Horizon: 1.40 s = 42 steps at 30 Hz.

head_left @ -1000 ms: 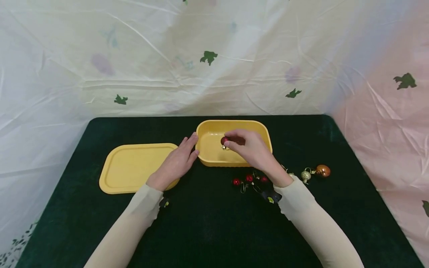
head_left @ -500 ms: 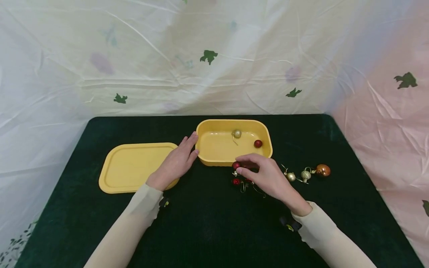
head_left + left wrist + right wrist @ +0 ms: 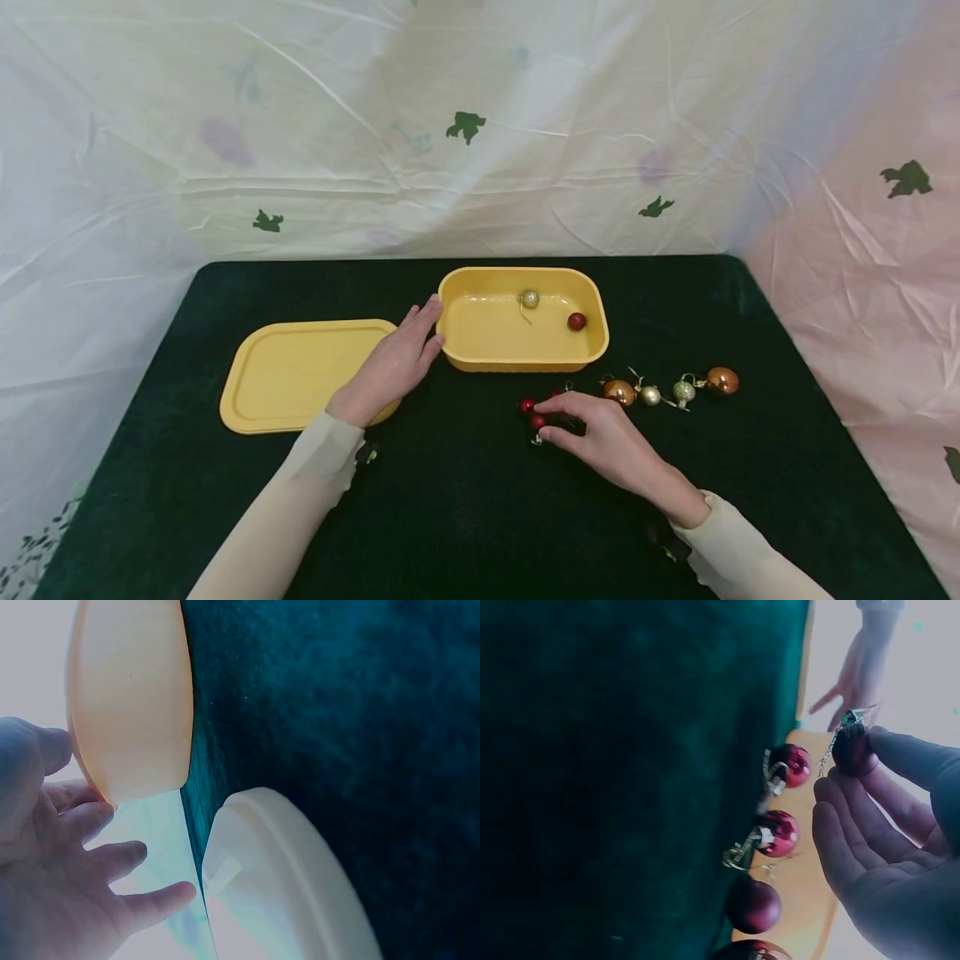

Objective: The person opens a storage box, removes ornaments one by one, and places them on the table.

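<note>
My right hand [image 3: 611,440] pinches a dark red bauble [image 3: 853,751] between thumb and fingers, just in front of the yellow box [image 3: 480,364]. Its gold cap and thin string show in the right wrist view. Close by lie other red baubles [image 3: 527,405], partly covered by the hand in the head view; the right wrist view shows a shiny red bauble [image 3: 780,832] and a matte one [image 3: 754,907] in their row. My left hand [image 3: 393,367] has its fingers extended against the box's left end. Inside the box are a gold glitter bauble [image 3: 530,298] and a red one [image 3: 577,322].
A yellow lid [image 3: 292,379] lies left of the box, partly under the left forearm in view. To the right are a copper bauble [image 3: 619,392], a small gold bauble [image 3: 649,396], a glittery one [image 3: 683,392] and another copper ball [image 3: 722,381]. Dark green cloth [image 3: 465,500] covers the table.
My right hand has moved from over the box, forward past its rim toward me, and down to the row of red baubles, still pinching a red bauble. The left hand has stayed put.
</note>
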{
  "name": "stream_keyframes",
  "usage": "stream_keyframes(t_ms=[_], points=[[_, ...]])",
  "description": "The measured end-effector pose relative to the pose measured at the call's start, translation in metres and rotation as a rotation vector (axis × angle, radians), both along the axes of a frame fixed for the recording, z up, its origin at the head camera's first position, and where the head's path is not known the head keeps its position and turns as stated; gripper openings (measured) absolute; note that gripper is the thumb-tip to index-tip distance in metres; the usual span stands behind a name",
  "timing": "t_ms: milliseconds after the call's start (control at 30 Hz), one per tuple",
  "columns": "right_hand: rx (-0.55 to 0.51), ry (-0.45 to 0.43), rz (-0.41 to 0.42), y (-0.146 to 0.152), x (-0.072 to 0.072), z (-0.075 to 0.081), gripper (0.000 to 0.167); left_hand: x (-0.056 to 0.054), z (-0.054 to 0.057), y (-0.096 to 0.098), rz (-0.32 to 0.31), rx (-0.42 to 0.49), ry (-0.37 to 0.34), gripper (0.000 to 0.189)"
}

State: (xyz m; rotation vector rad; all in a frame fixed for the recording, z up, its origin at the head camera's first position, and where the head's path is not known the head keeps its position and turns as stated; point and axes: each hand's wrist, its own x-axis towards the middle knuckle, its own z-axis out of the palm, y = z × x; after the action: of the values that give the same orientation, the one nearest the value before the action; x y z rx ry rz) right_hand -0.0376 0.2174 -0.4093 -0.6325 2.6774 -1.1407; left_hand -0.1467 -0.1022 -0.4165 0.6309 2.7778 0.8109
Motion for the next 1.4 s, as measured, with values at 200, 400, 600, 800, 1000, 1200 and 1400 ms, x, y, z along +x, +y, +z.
stream_keyframes(t_ms=[200,400,600,800,1000,1200,1400], points=[[0.047,-0.005,0.026,0.000,0.003,-0.010,0.033,0.000,0.000,-0.001,-0.003,0.012,0.008,0.061],[0.081,0.002,0.045,-0.002,0.004,-0.013,0.033,0.001,-0.002,-0.002,-0.005,0.019,0.013,0.062],[0.105,0.018,0.049,-0.003,0.003,-0.016,0.032,0.001,-0.003,-0.002,-0.005,0.021,0.014,0.062],[0.137,0.019,0.019,-0.001,0.003,-0.008,0.032,0.001,-0.002,-0.001,-0.003,0.014,0.006,0.062],[0.115,0.119,-0.079,0.003,-0.010,0.022,0.027,0.000,-0.001,-0.001,-0.003,0.012,0.006,0.062],[0.057,0.207,-0.150,0.009,-0.040,0.045,0.027,0.001,0.000,0.000,0.003,0.010,0.003,0.062],[0.080,0.231,-0.165,0.007,-0.075,0.056,0.032,0.001,-0.001,0.001,0.000,0.005,0.009,0.062]])
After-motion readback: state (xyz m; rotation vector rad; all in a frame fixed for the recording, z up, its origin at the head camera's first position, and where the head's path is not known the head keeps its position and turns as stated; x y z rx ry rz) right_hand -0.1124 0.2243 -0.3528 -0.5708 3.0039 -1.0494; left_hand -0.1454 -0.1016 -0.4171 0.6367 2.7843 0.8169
